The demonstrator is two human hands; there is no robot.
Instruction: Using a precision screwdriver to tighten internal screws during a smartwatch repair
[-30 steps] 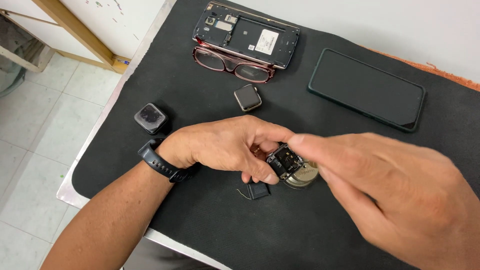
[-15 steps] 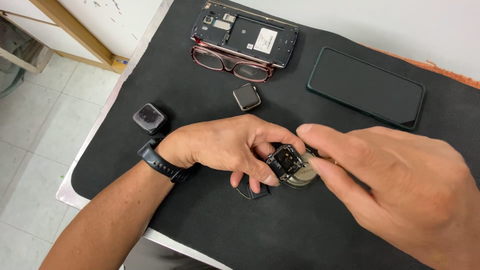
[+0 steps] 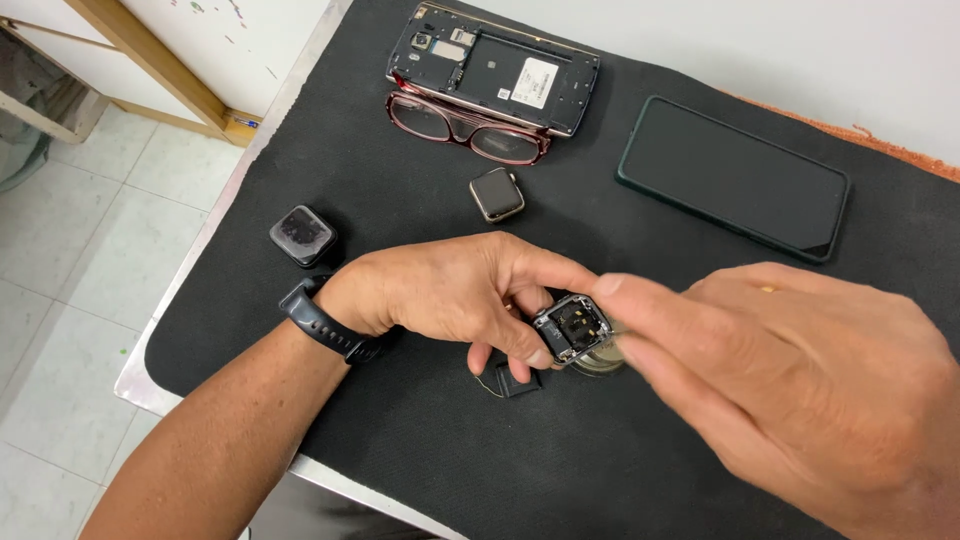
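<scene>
My left hand [image 3: 455, 290] pinches an opened smartwatch case [image 3: 573, 328], its dark insides facing up, just above the black mat [image 3: 420, 440]. My right hand [image 3: 790, 380] comes in from the right, blurred, with its fingertips touching the case's right side; whether it holds anything small is hidden. A round silvery part [image 3: 603, 360] lies under the case. A small black component with a thin wire [image 3: 515, 380] rests on the mat below my left fingers. A dark band sits on my left wrist.
On the mat lie a smartwatch body [image 3: 497, 194] with a gold rim, another black watch body [image 3: 303, 235] at the left, red-framed glasses [image 3: 462, 128], an opened phone [image 3: 495, 66] showing its internals, and a dark phone [image 3: 733, 177]. The table edge drops to tiled floor at left.
My right hand has drawn slightly closer over the watch case. The left hand keeps its pinch, and the case has tilted a little.
</scene>
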